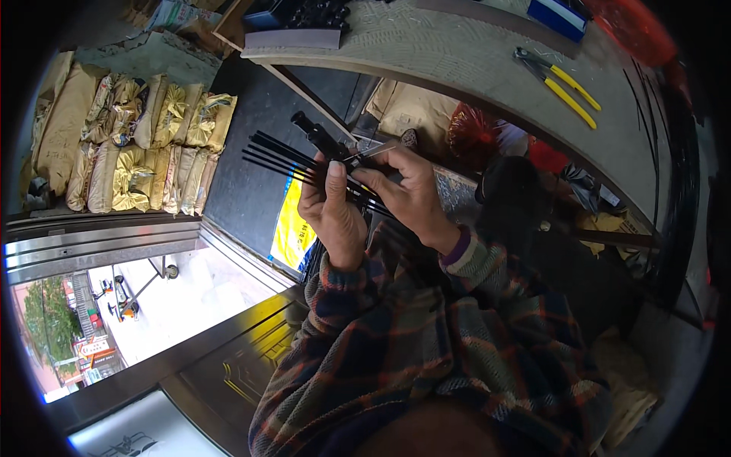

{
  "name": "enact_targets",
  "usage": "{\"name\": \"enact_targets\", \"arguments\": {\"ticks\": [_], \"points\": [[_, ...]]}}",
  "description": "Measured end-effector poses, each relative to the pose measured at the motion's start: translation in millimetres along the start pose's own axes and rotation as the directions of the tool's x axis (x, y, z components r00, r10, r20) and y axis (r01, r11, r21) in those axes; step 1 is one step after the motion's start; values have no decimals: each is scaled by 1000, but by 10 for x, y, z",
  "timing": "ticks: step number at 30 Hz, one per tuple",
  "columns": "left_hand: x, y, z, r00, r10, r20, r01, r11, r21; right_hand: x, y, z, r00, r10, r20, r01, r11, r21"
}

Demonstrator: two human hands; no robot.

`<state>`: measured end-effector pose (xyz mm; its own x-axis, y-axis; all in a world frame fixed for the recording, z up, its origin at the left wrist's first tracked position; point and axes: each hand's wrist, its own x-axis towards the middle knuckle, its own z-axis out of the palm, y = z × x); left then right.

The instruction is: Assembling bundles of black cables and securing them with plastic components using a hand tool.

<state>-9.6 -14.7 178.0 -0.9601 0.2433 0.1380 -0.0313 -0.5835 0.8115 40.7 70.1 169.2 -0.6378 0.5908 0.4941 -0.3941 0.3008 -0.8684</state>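
My left hand (335, 217) is closed around what looks like a black umbrella frame (321, 139). Its thick ribbed black end points up and to the left, beyond my fingers. Several thin black ribs (276, 158) fan out leftward from the grip, and other rib ends show below my right fingers. My left thumb stands upright against the frame. Close beside it, my right hand (411, 190) is pinched, thumb and index finger nearly together at the frame's middle. A thin pale wire (378, 151) runs along the right index finger. My fingers hide the joint between them.
Ahead stands a grey workbench (449, 49) with yellow-handled pliers (560, 87), a blue box (558, 18) and black parts (320, 15). Wrapped packages (137, 145) are stacked at left. A yellow sheet (293, 221) lies beyond my left wrist. Red bundles (470, 129) sit under the bench.
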Motion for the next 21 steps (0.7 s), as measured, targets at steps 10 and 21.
{"name": "enact_targets", "arguments": {"ticks": [10, 21], "points": [[-149, -13, 114, 1000, 14, -26, -13, 999, 38, 19, -37, -73, 899, 371, 233, -433, 833, 344], [-24, -18, -12, 994, -103, 32, 101, 992, 72, -57, 56, -34, 933, 320, 162, -357, 872, 336]]}}
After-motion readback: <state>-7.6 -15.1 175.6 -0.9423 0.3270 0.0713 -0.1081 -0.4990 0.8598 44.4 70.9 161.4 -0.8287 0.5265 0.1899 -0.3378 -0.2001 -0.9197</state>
